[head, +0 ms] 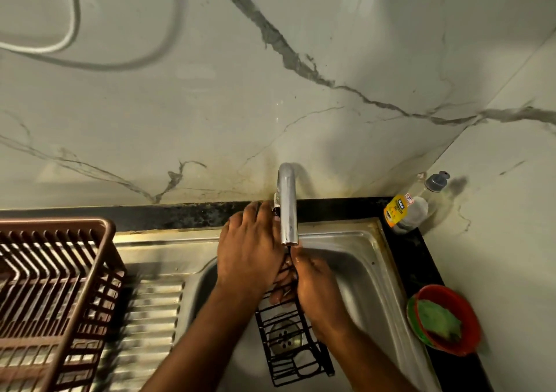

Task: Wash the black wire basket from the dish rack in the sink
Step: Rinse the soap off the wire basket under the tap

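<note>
Basket (293,352) hangs upright over the sink (373,274) drain, its top under the tap (288,211), my right hand (316,289) gripping its right edge, my left hand (249,253) laid across its top, fingers hidden, grip unclear.

Two bare forearms reach into the head view from the bottom edge, with no sleeve, watch or bracelet on either. The left hand (249,247) and the right hand (316,289) are both uncovered, without gloves or rings. The right hand's surface glistens wet.
</note>
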The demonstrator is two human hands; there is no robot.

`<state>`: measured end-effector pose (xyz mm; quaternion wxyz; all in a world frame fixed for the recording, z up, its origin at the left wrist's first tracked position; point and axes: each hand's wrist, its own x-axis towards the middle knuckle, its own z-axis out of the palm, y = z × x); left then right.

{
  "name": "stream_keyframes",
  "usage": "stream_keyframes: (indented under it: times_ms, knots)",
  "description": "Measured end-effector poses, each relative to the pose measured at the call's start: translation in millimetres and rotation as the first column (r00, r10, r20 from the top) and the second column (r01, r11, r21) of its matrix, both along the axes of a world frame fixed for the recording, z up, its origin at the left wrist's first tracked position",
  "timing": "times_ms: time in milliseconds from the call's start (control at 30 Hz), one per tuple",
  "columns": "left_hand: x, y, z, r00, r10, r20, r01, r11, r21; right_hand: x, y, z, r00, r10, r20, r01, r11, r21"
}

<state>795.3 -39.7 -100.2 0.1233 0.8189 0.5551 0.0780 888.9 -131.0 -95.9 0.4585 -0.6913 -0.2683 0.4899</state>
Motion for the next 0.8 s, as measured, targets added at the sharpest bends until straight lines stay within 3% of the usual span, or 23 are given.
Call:
stream_keyframes:
  times_ms: [100, 300, 533, 733, 800]
  knots:
    - [-1.8, 5.4, 6.9, 0.994, 0.074, 0.086, -0.074, 0.997, 0.0, -4.9, 7.3, 0.6, 0.994, 0.092, 0.066, -0.091, 0.996, -0.022]
    - [-12.0, -13.3, 8.6, 0.985, 0.168, -0.045, -0.172, 0.98, -0.103, -9.1, 1.1, -13.9, 0.971, 0.225, 0.084, -0.218, 0.972, -0.089]
    - [19.3, -17.1, -3.9, 0.975, -0.09, -0.201, 0.055, 0.983, -0.176, 4.0, -18.3, -19.3, 1.0, 0.024, -0.014, -0.026, 0.99, -0.141]
    - [33.4, -28.6, -30.8, 0.944, -0.305, -0.124, 0.284, 0.945, -0.161, 23.2, -17.3, -22.4, 0.988, -0.146, -0.049, 0.136, 0.977, -0.164]
    - [28.8, -37.7, -29.8, 0.948, -0.308, -0.078, 0.29, 0.939, -0.184, 23.9, -16.8, -25.2, 0.987, -0.155, -0.03, 0.149, 0.977, -0.156]
